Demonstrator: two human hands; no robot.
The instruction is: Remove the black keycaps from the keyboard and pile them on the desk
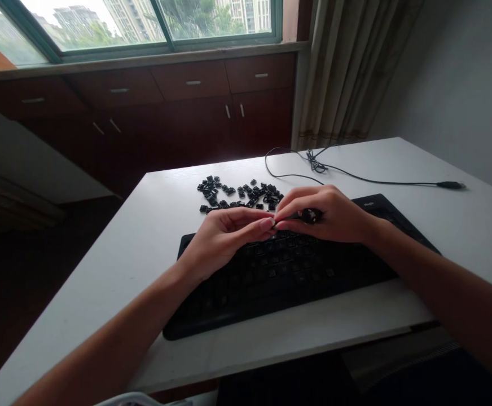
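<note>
A black keyboard (246, 287) lies on the white table, with many of its key places bare of keycaps. Above its far edge my two hands meet at the fingertips. My right hand (326, 211) is closed round a short dark tool (312, 216) with a rounded, light-marked end; its exact kind does not show. The tool's narrow part points left toward the other hand. The thumb and fingers of my left hand (233, 228) are pinched at that tip, on something too small to make out. Loose black keycaps (267, 192) lie scattered just behind the hands.
A black cable (364, 176) runs across the back of the white table (114, 254), bundled partway, its plug (449, 185) at the right. Beyond the table are brown cabinets (178, 124), a window (212, 20) and a curtain (347, 67).
</note>
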